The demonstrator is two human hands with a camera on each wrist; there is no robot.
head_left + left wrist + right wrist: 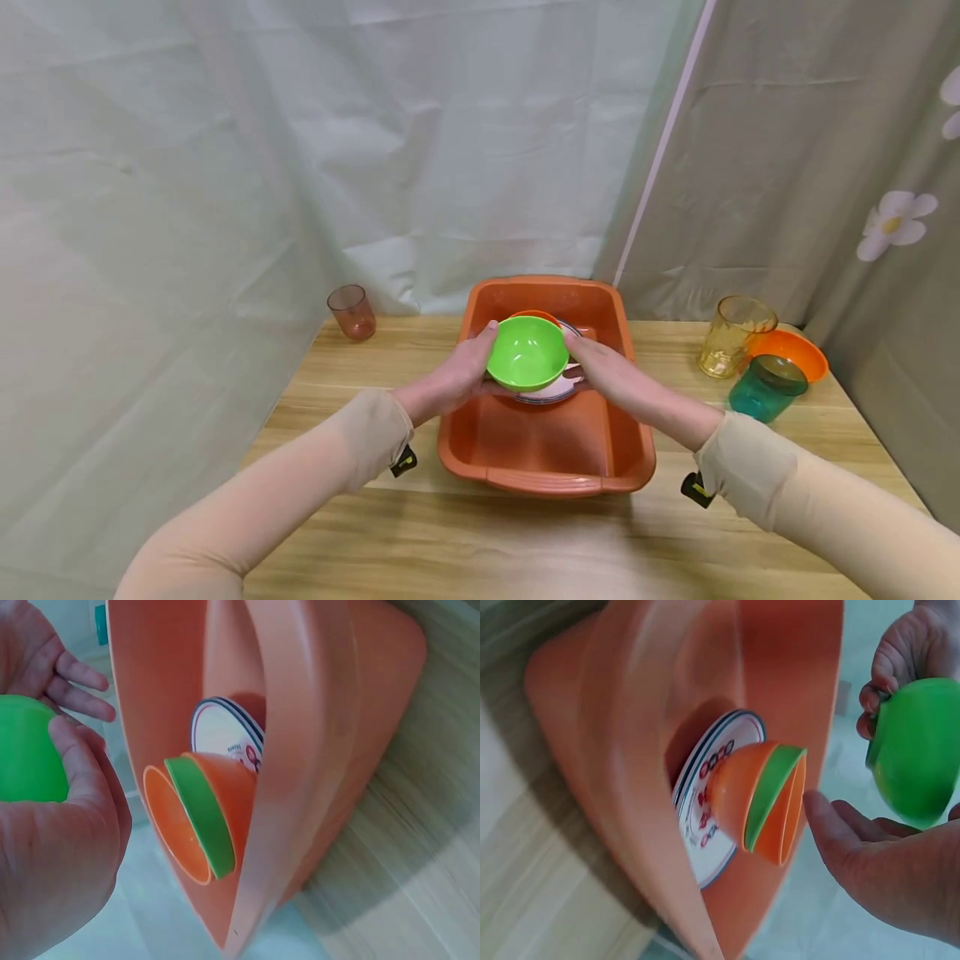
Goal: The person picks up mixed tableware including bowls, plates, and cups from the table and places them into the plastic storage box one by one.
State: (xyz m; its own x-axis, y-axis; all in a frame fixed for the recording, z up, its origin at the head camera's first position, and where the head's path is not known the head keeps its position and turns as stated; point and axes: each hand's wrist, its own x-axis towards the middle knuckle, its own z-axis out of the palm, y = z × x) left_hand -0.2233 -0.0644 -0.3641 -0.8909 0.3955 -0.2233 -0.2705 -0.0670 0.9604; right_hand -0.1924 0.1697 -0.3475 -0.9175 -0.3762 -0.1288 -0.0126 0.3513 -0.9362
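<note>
A green bowl [528, 354] is held up over a terracotta-coloured basin [543, 482], its hollow facing up toward the head camera. My left hand [461, 367] grips its left side, thumb at the rim and fingers curled beneath. On the other side, my right hand [615, 379] is close to the bowl with its fingers extended; whether it touches is unclear. Inside the basin, stacked white plates [709, 862] with patterned faces carry a nest of orange bowls [731, 784] with a green bowl [769, 787] between them.
A reddish clear cup [352, 313] stands at the back left of the wooden table [465, 550]. On the right are a yellow clear cup [723, 337], an orange bowl [798, 354] and a tilted teal cup [761, 392]. Curtains [450, 167] hang behind and at the sides.
</note>
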